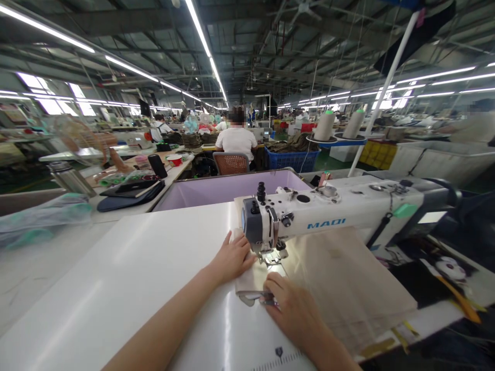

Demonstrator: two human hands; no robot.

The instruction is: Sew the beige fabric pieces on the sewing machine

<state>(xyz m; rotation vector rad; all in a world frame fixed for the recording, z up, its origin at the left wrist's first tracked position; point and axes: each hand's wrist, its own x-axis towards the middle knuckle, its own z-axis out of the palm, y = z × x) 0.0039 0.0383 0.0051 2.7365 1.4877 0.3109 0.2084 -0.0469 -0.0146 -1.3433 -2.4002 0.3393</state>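
Note:
A white sewing machine (328,206) stands over a white work surface (154,257), its needle area lit. Beige fabric (344,278) passes beneath the presser foot and spreads to the right under the machine arm. My left hand (232,257) lies on the fabric's left edge beside the needle, fingers spread. Nearer to me, my right hand (288,304) is at the front edge of the fabric, its fingers curled; a small metal part shows by the fingertips, and what they grip cannot be made out.
Behind the machine is a lilac bin (216,190). At the left lie a dark pouch (131,196), a metal flask (71,178) and a plastic bag (42,219). Thread cones (325,126) stand behind the machine. A person (236,139) sits further ahead.

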